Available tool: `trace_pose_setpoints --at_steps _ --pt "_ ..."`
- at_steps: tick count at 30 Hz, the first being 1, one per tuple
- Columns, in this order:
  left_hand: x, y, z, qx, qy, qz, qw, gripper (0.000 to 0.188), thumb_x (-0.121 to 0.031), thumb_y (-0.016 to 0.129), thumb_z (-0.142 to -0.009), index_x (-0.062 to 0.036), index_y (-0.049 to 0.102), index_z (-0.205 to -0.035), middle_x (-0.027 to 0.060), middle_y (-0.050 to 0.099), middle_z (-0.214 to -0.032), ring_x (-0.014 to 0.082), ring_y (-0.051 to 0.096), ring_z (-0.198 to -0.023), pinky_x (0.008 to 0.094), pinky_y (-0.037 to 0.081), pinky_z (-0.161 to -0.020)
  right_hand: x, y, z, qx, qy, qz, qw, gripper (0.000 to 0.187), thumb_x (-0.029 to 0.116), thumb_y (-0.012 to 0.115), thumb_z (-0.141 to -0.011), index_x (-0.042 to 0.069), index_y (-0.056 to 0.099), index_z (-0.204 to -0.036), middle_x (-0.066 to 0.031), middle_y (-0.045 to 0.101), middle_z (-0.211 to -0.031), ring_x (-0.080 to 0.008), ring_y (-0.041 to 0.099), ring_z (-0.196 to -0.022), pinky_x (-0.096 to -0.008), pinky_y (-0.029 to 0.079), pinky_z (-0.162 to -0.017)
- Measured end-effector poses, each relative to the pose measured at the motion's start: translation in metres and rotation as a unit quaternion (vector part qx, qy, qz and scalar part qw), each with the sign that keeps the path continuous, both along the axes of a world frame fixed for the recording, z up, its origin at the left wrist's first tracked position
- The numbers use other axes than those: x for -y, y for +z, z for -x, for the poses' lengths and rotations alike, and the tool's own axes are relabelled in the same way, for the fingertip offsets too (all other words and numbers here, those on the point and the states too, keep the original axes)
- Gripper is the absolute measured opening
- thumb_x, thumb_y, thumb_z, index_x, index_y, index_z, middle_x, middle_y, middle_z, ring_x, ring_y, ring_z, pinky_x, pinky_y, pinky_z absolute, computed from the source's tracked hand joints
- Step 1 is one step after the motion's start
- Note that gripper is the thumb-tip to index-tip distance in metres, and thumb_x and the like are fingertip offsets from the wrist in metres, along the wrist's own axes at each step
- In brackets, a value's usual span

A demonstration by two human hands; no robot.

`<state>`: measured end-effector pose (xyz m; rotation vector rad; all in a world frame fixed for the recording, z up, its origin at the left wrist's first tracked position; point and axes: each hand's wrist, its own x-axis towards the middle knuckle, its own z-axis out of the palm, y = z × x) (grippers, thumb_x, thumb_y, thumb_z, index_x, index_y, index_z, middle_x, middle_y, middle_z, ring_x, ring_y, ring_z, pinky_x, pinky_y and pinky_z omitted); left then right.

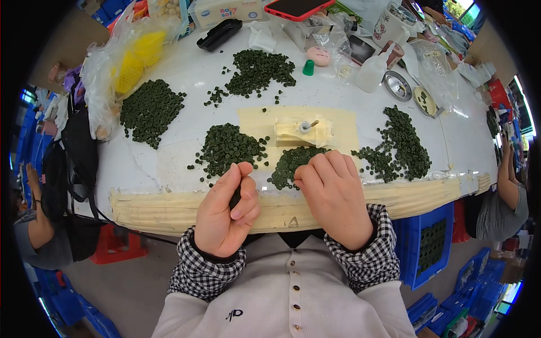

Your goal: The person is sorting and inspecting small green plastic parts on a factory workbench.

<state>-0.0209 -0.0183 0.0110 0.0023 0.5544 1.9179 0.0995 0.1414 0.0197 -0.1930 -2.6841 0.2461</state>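
Both hands at the worktop [169, 84] edge, sorting small dark green rings.

Left hand [225, 211]: grip closed on a dark green ring [235, 197], fingers curled. Right hand [333, 197]: knuckles up, grip state cannot be determined, fingertips on the ring pile [290, 163] directly ahead; cream fixture [301, 132] just beyond.

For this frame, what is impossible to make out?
- Head view: what the right hand holds, if anything; its curled fingers face away.
- Head view: the shape of the dark piece in the left hand, mostly covered by fingers.
- Head view: single green pieces are too small to show detail.
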Motion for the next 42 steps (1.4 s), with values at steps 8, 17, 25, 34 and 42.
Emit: trace_pose_setpoints --at_steps 8,17,25,34,42 --pt "-0.007 0.014 -0.008 -0.019 0.004 0.079 0.997 0.030 -0.016 0.037 -0.098 0.0023 0.049 -0.119 -0.0006 0.045 -0.081 0.0060 0.035 -0.060 0.0200 0.031 -0.054 0.000 -0.005 0.003 -0.078 0.007 0.086 0.993 0.009 0.001 0.057 -0.073 0.002 0.050 -0.079 -0.0095 0.048 -0.077 -0.0245 0.047 -0.075 -0.0327 0.042 -0.067" --pt "-0.006 0.008 -0.012 -0.060 -0.030 0.068 0.995 0.025 -0.014 0.042 -0.097 -0.0009 0.050 -0.116 0.0018 0.056 -0.083 0.0027 0.034 -0.053 0.0167 0.030 -0.049 -0.001 0.003 -0.014 -0.119 -0.034 0.268 0.955 0.018 -0.011 0.061 -0.072 -0.001 0.062 -0.086 -0.0104 0.061 -0.075 -0.0191 0.059 -0.064 -0.0264 0.046 -0.059" --pt "-0.017 0.000 -0.017 -0.057 -0.055 0.038 0.996 0.020 -0.014 0.048 -0.095 0.0001 0.057 -0.107 0.0033 0.062 -0.086 0.0028 0.034 -0.053 0.0172 0.030 -0.050 -0.002 -0.002 -0.016 -0.144 -0.032 0.402 0.904 0.021 -0.007 0.064 -0.074 0.002 0.067 -0.093 -0.0103 0.066 -0.080 -0.0185 0.064 -0.072 -0.0248 0.049 -0.061" --pt "-0.025 -0.003 -0.015 -0.095 -0.062 0.019 0.993 0.018 -0.009 0.052 -0.092 -0.0011 0.057 -0.106 0.0053 0.061 -0.091 0.0038 0.034 -0.054 0.0183 0.031 -0.051 -0.007 0.000 -0.015 -0.187 0.000 0.367 0.911 0.022 -0.007 0.065 -0.072 0.002 0.067 -0.092 -0.0089 0.064 -0.079 -0.0184 0.063 -0.071 -0.0251 0.049 -0.063" --pt "-0.029 -0.003 -0.016 -0.099 -0.067 0.023 0.993 0.024 -0.010 0.049 -0.093 0.0006 0.056 -0.114 0.0067 0.063 -0.093 0.0038 0.035 -0.055 0.0184 0.030 -0.052 -0.007 -0.001 -0.020 -0.187 -0.021 0.438 0.879 0.016 -0.003 0.068 -0.074 0.000 0.065 -0.090 -0.0102 0.065 -0.079 -0.0150 0.064 -0.066 -0.0243 0.051 -0.061"
